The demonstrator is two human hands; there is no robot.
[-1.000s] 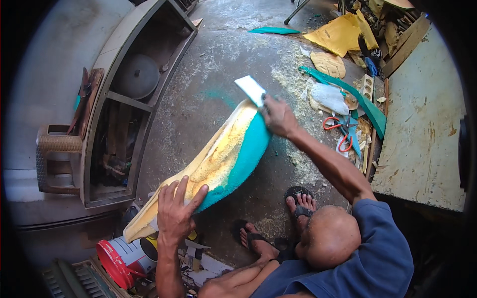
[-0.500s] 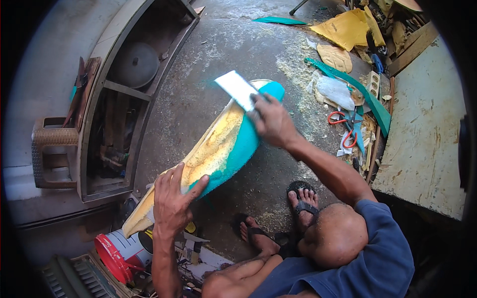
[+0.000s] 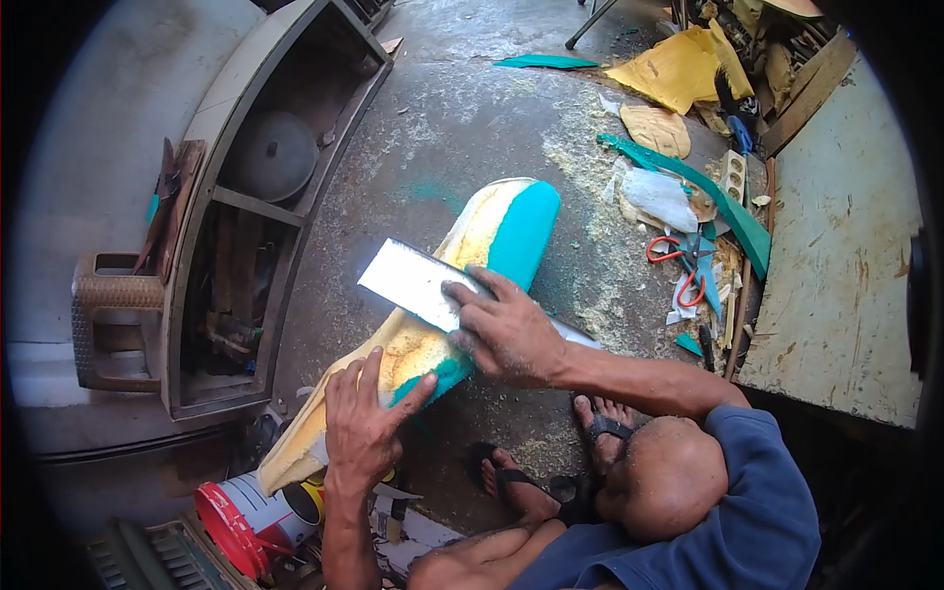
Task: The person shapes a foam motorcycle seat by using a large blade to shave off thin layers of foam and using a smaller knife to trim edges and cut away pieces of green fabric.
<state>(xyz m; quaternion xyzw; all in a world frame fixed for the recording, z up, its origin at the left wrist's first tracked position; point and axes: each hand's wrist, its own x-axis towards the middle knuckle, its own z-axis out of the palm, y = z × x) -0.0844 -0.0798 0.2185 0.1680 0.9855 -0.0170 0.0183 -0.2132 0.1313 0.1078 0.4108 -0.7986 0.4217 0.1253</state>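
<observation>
A long foam seat pad (image 3: 413, 349), pale yellow with a teal layer along its right side, slants from the lower left to the upper middle. My left hand (image 3: 364, 413) rests on its near end, fingers spread and pressed flat, thumb on the teal edge. In my right hand (image 3: 511, 334) is a long, flat metal blade (image 3: 408, 280), which lies across the middle of the pad. Its wide shiny end sticks out to the left, and its other end shows beyond my wrist. Part of the blade is hidden under my fingers.
Red-handled scissors (image 3: 678, 265), a teal strip (image 3: 723, 187) and scraps lie at the right. A yellow sheet (image 3: 678, 69) is farther back. The open cabinet (image 3: 256, 197) borders the left, with a white and red bucket (image 3: 256, 511) below. Foam crumbs dust the floor (image 3: 462, 98).
My right hand has drawn the blade down along the pad from its far end to its middle. The left hand keeps its place on the near end, with the pad shifted slightly.
</observation>
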